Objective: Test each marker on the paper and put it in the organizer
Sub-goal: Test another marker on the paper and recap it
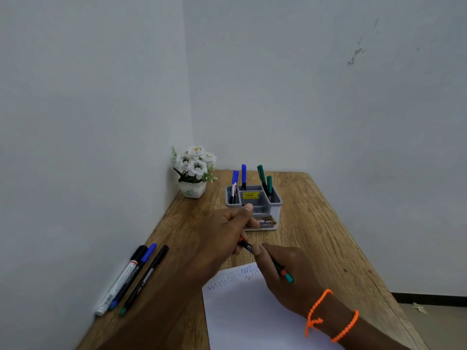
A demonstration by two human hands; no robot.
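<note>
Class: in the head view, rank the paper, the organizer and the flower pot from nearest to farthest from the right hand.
Measured from the right hand:
1. Paper: directly under the hand.
2. Organizer: beyond it, mid-table.
3. Flower pot: far left corner, by the wall.

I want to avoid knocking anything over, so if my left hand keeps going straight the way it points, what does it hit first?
Most likely the grey organizer: your left hand points at its near wall, seemingly just short of it, though depth is unclear.
</note>
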